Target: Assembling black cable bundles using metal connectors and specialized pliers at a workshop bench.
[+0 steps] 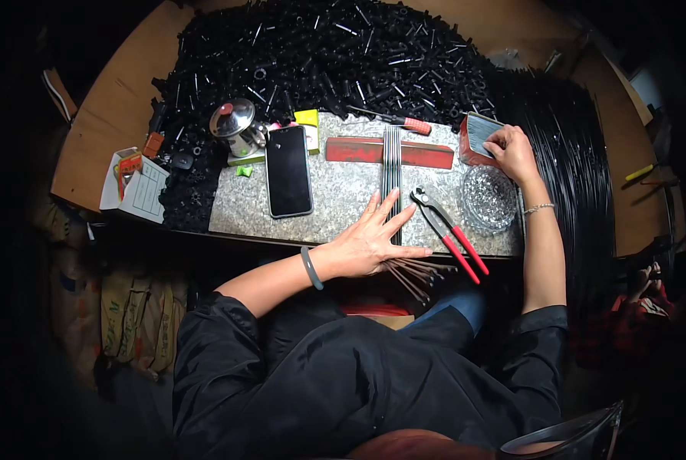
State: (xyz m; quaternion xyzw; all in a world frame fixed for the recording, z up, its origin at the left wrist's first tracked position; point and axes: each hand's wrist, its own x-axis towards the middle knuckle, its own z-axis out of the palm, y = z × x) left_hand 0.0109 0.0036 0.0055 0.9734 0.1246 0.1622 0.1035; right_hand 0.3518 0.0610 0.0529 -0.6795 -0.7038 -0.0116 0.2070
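My left hand (370,241) lies spread over a bundle of thin metal rods (392,157), its fingers stretched out. The rods rest side by side across a red bar (350,150), and their near ends fan out past the board's front edge. My right hand (514,153) is at a red box (477,157) of thin grey pins (478,132), thumb and fingertips pinched together over them. Whatever is between those fingertips is too small to make out. Red-handled pincers (450,234) lie between the rods and a clear round dish (488,199) of small shiny pieces.
A speckled grey board (243,203) bears a black phone (289,170) and a red-handled tool (416,125). A lidded metal cup (237,126) stands at left. Black parts (320,57) are heaped behind; long black strands (565,153) lie at right. A white carton (139,188) sits far left.
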